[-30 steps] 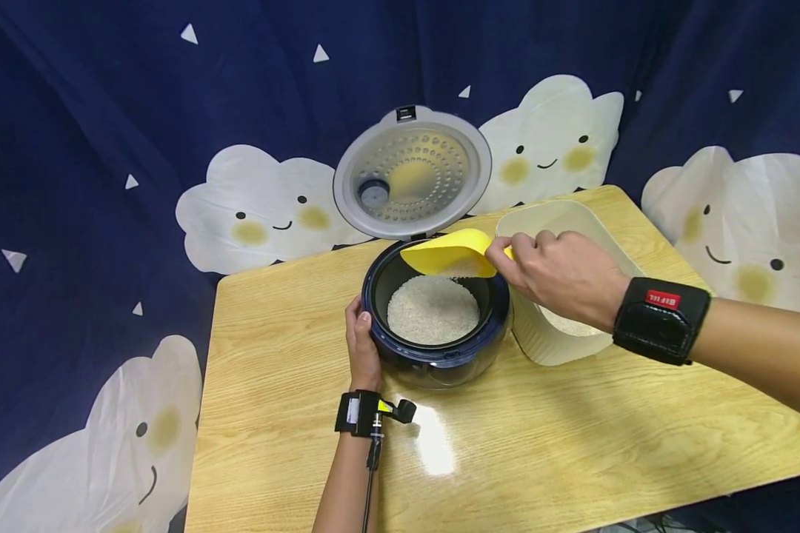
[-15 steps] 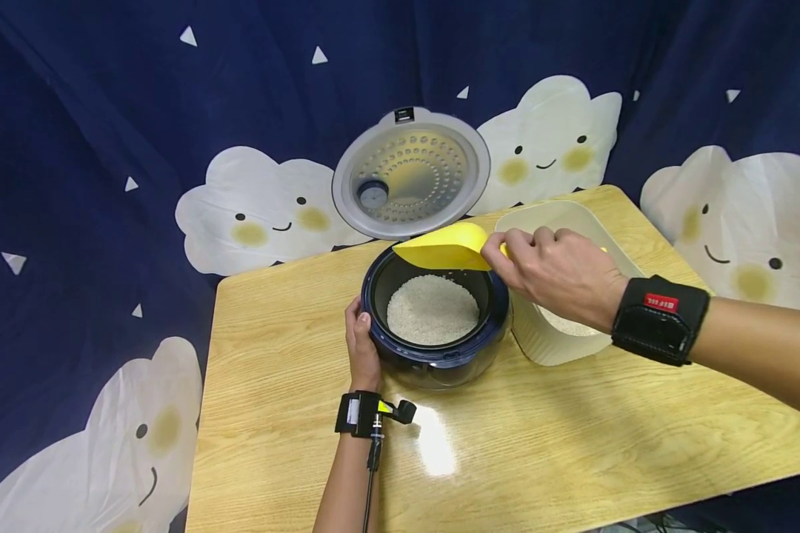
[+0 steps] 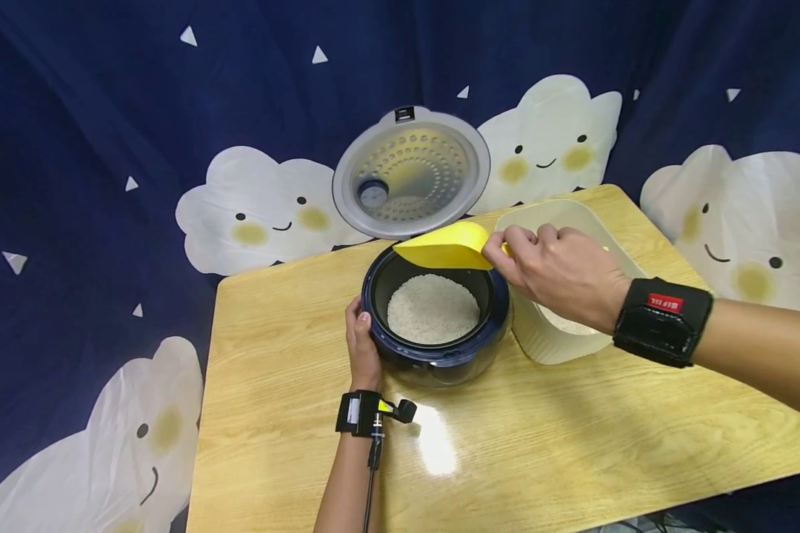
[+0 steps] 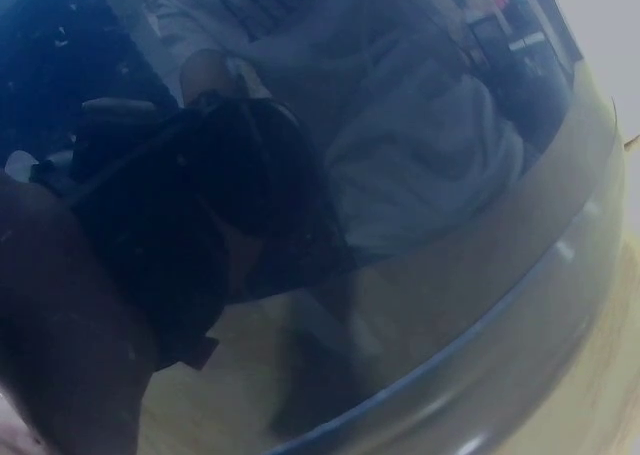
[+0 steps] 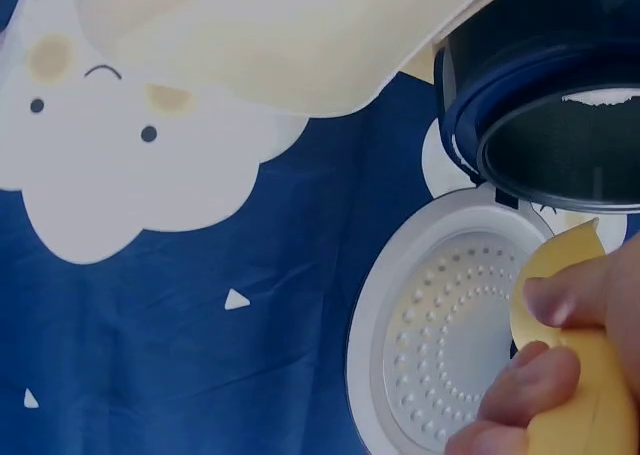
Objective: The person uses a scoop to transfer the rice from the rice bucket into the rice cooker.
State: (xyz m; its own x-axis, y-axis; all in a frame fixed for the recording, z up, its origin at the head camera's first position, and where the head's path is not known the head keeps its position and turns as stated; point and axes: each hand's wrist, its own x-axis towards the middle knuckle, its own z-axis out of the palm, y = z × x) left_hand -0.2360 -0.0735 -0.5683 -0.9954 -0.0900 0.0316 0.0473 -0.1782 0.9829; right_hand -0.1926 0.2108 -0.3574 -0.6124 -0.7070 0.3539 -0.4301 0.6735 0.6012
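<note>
scoop tipped over the cooker pot

right hand (image 3: 560,275) has its grip pinched round the handle end of the yellow scoop (image 3: 443,246), fingers curled tight on it, and the scoop hangs tilted over the far rim of the dark blue rice cooker (image 3: 436,355). the underside faces us, so whether any grains remain inside it cannot be told. in the right wrist view the fingertips (image 5: 560,297) press on the yellow plastic, with the perforated lid (image 5: 450,325) behind.

left hand (image 3: 363,348) rests against the cooker's near-left wall, fingers laid round its curve but mostly hidden behind it (the left wrist view gives only glossy reflections on the cooker body (image 4: 400,275)), so how firm that hold is cannot be told.

out from there: a flat white bed of rice (image 3: 433,307) already lies in the pot, filling the bottom only, by the look of it. the cream bin (image 3: 540,337) stands just right of the cooker, touching or nearly so, with more rice (image 3: 563,326) showing low inside it. the lid (image 3: 411,174) stands open at the back, all on the wooden tabletop (image 3: 293,414).
</note>
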